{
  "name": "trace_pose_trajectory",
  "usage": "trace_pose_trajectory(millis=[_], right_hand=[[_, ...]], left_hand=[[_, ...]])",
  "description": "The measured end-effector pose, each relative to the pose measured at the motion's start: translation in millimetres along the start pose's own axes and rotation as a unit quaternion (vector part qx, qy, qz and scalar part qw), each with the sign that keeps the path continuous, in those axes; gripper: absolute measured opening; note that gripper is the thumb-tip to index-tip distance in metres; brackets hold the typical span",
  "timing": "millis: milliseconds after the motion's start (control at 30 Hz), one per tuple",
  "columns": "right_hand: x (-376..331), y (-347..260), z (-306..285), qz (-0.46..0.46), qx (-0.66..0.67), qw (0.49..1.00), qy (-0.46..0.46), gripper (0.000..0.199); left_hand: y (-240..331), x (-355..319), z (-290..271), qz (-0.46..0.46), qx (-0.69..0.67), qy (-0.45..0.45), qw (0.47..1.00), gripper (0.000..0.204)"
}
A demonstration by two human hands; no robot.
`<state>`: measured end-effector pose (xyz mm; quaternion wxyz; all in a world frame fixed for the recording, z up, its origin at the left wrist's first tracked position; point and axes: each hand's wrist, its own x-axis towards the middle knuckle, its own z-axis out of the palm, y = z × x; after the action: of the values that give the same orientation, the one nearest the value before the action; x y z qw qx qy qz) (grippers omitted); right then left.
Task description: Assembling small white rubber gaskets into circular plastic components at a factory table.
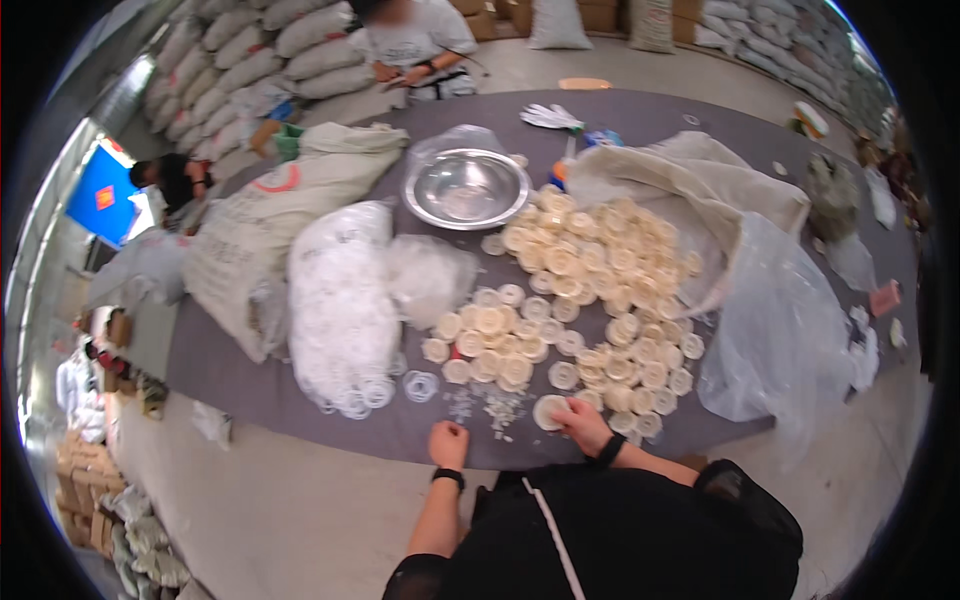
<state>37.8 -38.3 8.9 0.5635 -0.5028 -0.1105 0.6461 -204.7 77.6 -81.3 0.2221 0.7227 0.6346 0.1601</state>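
Pinched in the fingers of my right hand (586, 426) is a round cream plastic disc (549, 412), held over the table's near edge. My left hand (449, 443) is closed at that same edge; whatever it holds, if anything, is hidden. Between the hands and the heap lie small whitish bits (503, 410). A large pile of similar cream discs (570, 250) spreads from the open mouth of a woven sack (690, 175) toward me. To the left, a clear bag (345, 300) spills thin white rings (365, 398), with several loose rings (421, 386) beside it.
A steel bowl (467, 188) stands behind the pile. Full woven sack (290, 220) lies at the left, clear plastic sheeting (770, 330) at the right. White gloves (550, 117) rest at the far edge of the grey table (250, 400). A person (425, 50) stands across it.
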Motion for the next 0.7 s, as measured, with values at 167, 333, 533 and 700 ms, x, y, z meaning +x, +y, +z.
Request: trace_pose_trajectory(millis=[167, 333, 533, 700], right_hand=[[-4, 1, 7, -0.018, -0.031, 0.999, -0.019, 0.017], [-5, 12, 8, -0.013, -0.037, 0.999, -0.034, 0.021], [-27, -8, 29, -0.157, -0.173, 0.972, -0.033, 0.019], [-51, -54, 63, -0.366, -0.322, 0.864, -0.127, 0.020]], left_hand=[[12, -6, -10, 0.012, 0.017, -0.005, 1.000, 0.010], [14, -12, -12, 0.025, 0.028, -0.022, 0.999, 0.010], [78, -18, -49, -0.061, -0.408, -0.120, 0.903, 0.008], [154, -33, -139, 0.064, -0.496, -0.244, 0.831, 0.005]])
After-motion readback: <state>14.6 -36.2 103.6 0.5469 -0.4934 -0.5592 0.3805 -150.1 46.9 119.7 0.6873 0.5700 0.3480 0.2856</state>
